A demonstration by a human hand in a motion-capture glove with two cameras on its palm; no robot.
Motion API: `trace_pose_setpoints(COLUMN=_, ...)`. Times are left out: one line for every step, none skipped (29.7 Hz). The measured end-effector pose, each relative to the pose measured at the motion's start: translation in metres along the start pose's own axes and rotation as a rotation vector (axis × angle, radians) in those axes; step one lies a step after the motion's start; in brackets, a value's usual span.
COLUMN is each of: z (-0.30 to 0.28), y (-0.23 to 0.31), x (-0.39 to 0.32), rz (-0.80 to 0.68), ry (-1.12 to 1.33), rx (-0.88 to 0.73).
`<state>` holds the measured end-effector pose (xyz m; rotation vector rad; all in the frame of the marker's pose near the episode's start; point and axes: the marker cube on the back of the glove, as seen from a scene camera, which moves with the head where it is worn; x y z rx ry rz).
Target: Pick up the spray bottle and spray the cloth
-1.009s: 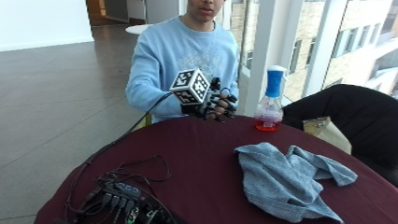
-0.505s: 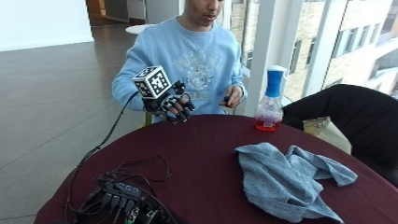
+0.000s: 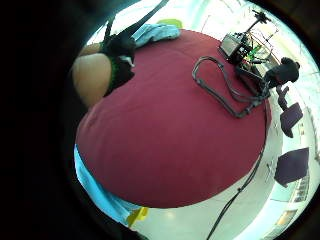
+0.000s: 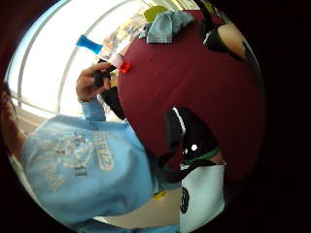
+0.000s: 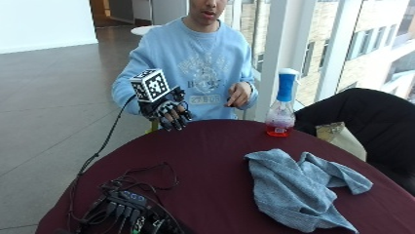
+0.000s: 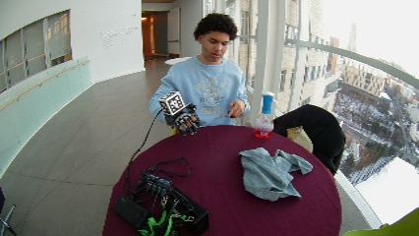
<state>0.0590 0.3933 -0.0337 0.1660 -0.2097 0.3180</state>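
Note:
The spray bottle [image 5: 280, 109], clear with a blue top and a red base, stands upright at the far edge of the round maroon table [image 5: 207, 165]. A grey-blue cloth [image 5: 298, 187] lies crumpled on the table's right side, in front of the bottle. My gloved right hand [image 5: 170, 112] hangs over the table's far left edge, well left of the bottle, its fingers pointing down, relaxed and holding nothing. The bare hand [image 5: 238, 95] is raised at the chest. The wide outside view shows the same bottle [image 6: 264, 118], cloth [image 6: 268, 172] and gloved hand [image 6: 185, 121]. The thumb side palm view catches the bottle [image 4: 90, 44] and the cloth [image 4: 167, 25] far off.
A black box of electronics with tangled cables [image 5: 129, 209] sits at the table's front left. A cable runs from the glove down over the table's left edge. A black chair with dark fabric [image 5: 363, 117] stands to the right of the table.
My gloved hand has moved left, away from the bottle, and now hangs a little lower. The bare hand has come up in front of the chest.

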Motion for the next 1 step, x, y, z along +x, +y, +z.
trace_pose_setpoints(z=0.0000, y=-0.0002, x=-0.0002, rz=-0.001, ry=0.003, rx=-0.003)
